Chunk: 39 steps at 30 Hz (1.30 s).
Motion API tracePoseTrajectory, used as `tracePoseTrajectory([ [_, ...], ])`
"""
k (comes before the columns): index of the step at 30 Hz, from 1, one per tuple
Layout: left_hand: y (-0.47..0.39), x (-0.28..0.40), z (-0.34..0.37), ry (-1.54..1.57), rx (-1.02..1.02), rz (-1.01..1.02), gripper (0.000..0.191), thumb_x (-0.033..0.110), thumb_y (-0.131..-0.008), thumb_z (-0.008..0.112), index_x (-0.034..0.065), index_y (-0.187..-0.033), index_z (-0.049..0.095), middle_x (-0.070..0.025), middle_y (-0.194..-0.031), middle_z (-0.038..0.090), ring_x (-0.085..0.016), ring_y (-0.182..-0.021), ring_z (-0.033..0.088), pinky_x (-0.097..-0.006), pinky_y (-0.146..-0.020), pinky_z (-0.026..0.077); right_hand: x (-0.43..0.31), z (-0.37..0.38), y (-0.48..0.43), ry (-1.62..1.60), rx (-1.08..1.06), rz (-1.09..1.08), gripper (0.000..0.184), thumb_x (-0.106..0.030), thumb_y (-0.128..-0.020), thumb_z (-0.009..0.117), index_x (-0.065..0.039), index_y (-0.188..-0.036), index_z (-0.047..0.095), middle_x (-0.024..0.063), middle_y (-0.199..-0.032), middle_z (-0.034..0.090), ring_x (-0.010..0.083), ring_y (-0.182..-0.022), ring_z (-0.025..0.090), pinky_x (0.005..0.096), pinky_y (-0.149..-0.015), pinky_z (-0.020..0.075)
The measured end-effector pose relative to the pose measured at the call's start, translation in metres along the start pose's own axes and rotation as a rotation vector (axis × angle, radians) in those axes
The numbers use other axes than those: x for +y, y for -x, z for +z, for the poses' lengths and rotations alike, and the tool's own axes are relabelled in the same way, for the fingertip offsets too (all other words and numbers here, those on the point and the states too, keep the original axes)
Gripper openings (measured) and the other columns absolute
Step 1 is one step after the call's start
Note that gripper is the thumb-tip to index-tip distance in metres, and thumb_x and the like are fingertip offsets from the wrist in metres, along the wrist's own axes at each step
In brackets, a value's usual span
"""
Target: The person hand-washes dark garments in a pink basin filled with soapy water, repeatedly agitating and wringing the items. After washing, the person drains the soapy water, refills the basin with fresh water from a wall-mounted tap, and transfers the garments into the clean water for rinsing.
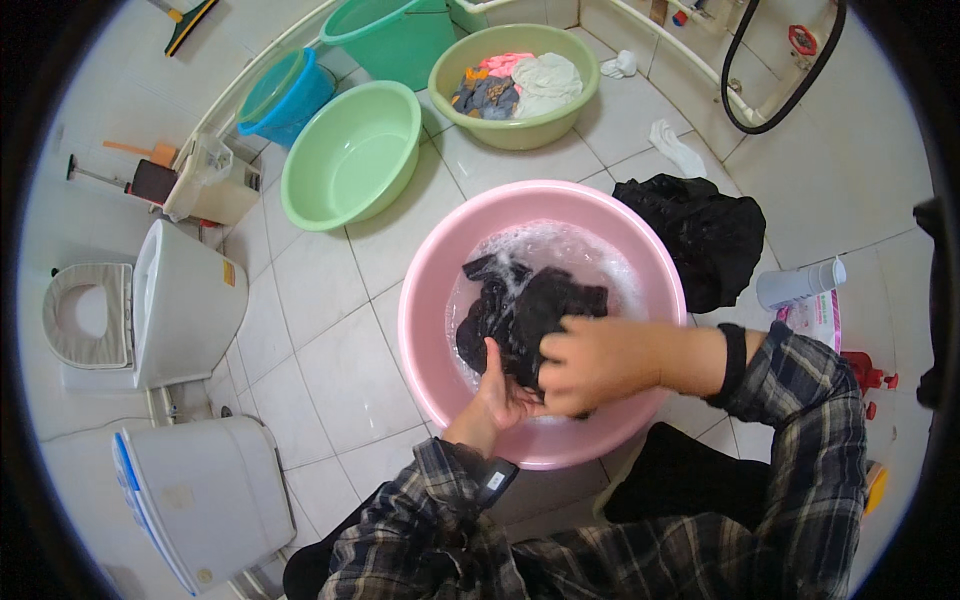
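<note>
A wet black garment (555, 300) lies partly sunk in foamy water inside a pink plastic basin (427, 300). My right hand (592, 367), slightly blurred, has its fingers curled into the near part of the cloth. Just left of it, my left hand (506, 401) holds the same cloth from the near side, palm turned up and thumb raised. The fingertips of both hands are partly hidden by fabric and by each other. More black clothing (697, 240) is heaped on the floor against the basin's right side.
Beyond stand a light green basin (352, 157), an olive-green basin (517, 135) of clothes, a green tub (397, 45) and a blue bucket (281, 112). White socks (675, 148) lie on the tiles. A white bottle (799, 285) is at right, a toilet (187, 300) at left.
</note>
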State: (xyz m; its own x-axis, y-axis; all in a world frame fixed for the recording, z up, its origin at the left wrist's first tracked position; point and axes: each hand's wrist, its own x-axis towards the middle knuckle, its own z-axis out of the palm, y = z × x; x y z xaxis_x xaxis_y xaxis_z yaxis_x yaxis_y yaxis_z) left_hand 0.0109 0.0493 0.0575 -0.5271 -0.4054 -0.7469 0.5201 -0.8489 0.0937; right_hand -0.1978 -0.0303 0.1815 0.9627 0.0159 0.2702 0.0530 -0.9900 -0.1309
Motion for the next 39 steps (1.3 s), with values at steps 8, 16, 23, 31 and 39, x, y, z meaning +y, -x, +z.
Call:
tracePoseTrajectory([
  [8,-0.007,-0.035,0.026,0.076,-0.268,0.234,0.079,0.067,-0.089,0.042,0.0075,-0.140,0.046,-0.0155,-0.136,0.054,-0.036,-0.122,0.054,-0.0528,-0.102,0.044,-0.052,-0.013,-0.031,-0.163,0.369,-0.204,0.015,-0.026,-0.083,0.060,-0.015,-0.073,0.055,0.0010,-0.081,0.048,0.0200,-0.073,0.052,0.0320,-0.057,0.0445],
  [16,-0.030,-0.008,0.067,-0.838,-0.087,0.973,0.050,0.045,-0.098,0.049,0.0077,-0.130,0.056,-0.0116,-0.124,0.062,-0.029,-0.112,0.060,-0.0446,-0.098,0.048,-0.025,-0.018,0.012,-0.467,0.724,0.559,0.021,-0.013,-0.077,0.070,-0.010,-0.093,0.058,0.0107,-0.103,0.055,0.0311,-0.100,0.056,0.0359,-0.086,0.0482],
  [23,-0.003,0.030,0.087,0.061,-0.023,0.612,0.029,0.019,-0.096,0.058,0.0019,-0.120,0.062,-0.0126,-0.109,0.067,-0.024,-0.097,0.066,-0.0390,-0.084,0.055,0.005,0.041,0.039,-1.276,1.033,1.219,0.023,-0.006,-0.086,0.067,-0.004,-0.109,0.062,0.0088,-0.105,0.067,0.0198,-0.097,0.065,0.0329,-0.088,0.0519],
  [31,0.003,0.032,0.058,-0.371,0.049,0.694,0.051,0.004,-0.084,0.065,0.0001,-0.133,0.051,-0.0125,-0.122,0.061,-0.026,-0.108,0.062,-0.0365,-0.095,0.050,-0.003,0.062,0.033,-2.086,0.805,1.497,0.021,-0.015,-0.094,0.057,-0.002,-0.107,0.068,0.0121,-0.099,0.070,0.0224,-0.083,0.067,0.0374,-0.077,0.0556],
  [39,0.014,0.026,0.051,-0.646,0.015,0.621,0.044,0.007,-0.086,0.063,-0.0024,-0.129,0.057,-0.0110,-0.123,0.063,-0.021,-0.113,0.059,-0.0340,-0.100,0.045,0.007,0.069,0.051,-1.110,0.236,1.530,0.047,-0.028,-0.089,0.064,0.004,-0.123,0.056,0.0167,-0.106,0.067,0.0304,-0.098,0.065,0.0387,-0.089,0.0506],
])
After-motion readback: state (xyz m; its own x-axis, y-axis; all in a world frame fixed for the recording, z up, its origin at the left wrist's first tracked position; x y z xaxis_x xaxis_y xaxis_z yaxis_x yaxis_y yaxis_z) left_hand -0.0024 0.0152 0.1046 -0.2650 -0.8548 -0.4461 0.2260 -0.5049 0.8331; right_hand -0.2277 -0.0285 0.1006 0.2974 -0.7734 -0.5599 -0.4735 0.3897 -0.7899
